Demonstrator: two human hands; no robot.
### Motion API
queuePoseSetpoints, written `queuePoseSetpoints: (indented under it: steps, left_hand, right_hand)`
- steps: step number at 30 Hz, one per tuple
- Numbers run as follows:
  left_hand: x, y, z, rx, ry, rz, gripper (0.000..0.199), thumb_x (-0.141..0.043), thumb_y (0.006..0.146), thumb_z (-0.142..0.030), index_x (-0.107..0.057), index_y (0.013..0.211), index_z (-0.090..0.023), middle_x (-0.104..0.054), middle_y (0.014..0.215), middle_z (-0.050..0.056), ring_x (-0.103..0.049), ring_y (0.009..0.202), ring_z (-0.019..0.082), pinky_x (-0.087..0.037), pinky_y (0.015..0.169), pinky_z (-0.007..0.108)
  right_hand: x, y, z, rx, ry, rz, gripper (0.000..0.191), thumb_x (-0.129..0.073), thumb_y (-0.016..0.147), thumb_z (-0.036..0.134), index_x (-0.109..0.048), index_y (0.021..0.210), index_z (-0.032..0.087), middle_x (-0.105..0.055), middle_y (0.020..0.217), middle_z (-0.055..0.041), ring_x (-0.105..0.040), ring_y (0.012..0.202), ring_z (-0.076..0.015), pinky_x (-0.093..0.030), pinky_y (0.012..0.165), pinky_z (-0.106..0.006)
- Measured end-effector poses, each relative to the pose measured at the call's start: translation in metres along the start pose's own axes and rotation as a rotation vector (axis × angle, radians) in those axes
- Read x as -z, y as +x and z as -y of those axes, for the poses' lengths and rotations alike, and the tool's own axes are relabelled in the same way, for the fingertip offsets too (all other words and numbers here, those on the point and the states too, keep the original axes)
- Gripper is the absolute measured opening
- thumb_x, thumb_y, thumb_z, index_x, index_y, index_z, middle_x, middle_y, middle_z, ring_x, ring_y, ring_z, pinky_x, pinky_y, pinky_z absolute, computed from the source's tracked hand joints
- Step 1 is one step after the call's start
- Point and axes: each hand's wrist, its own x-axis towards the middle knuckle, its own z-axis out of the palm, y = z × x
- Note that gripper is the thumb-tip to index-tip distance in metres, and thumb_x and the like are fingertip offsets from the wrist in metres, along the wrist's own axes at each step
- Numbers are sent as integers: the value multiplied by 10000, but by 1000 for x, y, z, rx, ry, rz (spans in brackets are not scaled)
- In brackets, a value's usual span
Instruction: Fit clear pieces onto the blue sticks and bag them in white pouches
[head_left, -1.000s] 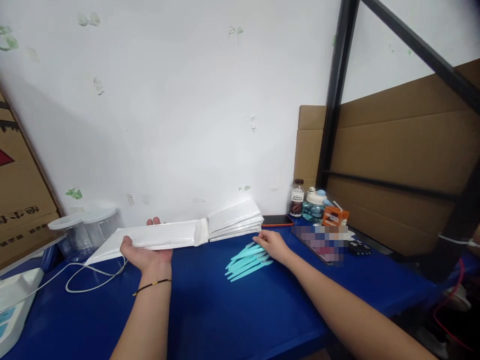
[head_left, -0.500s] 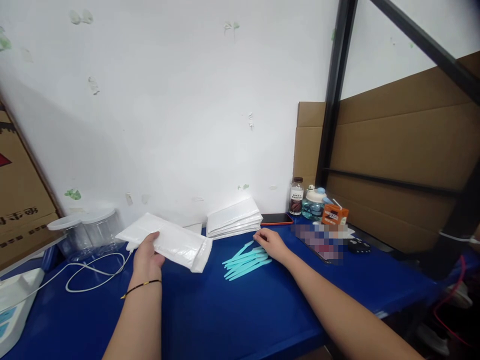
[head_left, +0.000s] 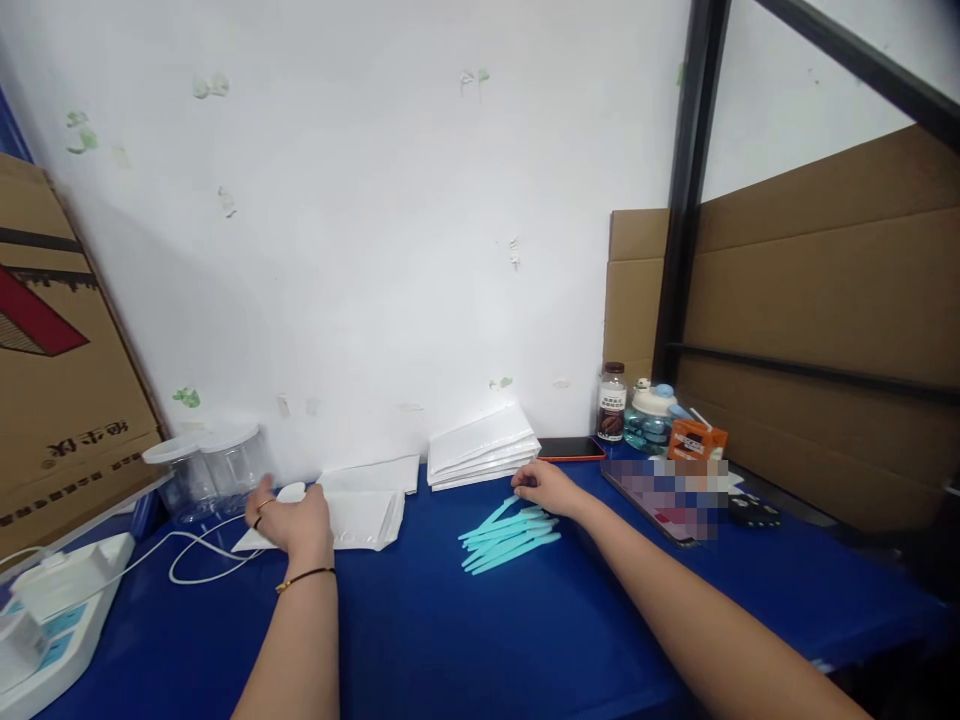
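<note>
A white padded mailer (head_left: 366, 516) lies on the blue table at left. My left hand (head_left: 291, 518) is over its left end, fingers spread and gripping nothing. Behind it, more flat white mailers (head_left: 379, 472) lean by the wall. To the right, several slim turquoise sticks (head_left: 504, 542) lie in a loose fanned pile. My right hand (head_left: 546, 488) is closed in a pinch at the far end of one stick; the fingertips partly hide that end. A stack of white mailers (head_left: 480, 448) sits just behind the pile.
Clear lidded jars (head_left: 229, 470), a white cable (head_left: 180, 575) and a power strip (head_left: 75, 625) are at left. At right stand a brown-capped bottle (head_left: 612, 405), a water bottle (head_left: 651, 420) and an orange carton (head_left: 696, 445). Phones (head_left: 571, 449) lie near the wall.
My left hand has lowered the mailer to the table and let go of it, its fingers now spread. My right hand stays pinched by the sticks. The view has shifted slightly left.
</note>
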Motion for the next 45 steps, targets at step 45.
queuePoseSetpoints:
  steps: [45]
  left_hand:
    - [-51,-120,-58,-671,172,1280,300,-441,809,-408,-670,773,-217,-653,789,-3,-572,733,145,-407,671,223]
  right_hand:
    - [8,-4,1,28,244,327,203,-667,657,327,-657,730,138,-575,601,8,-479,521,-81,-357,471,-171]
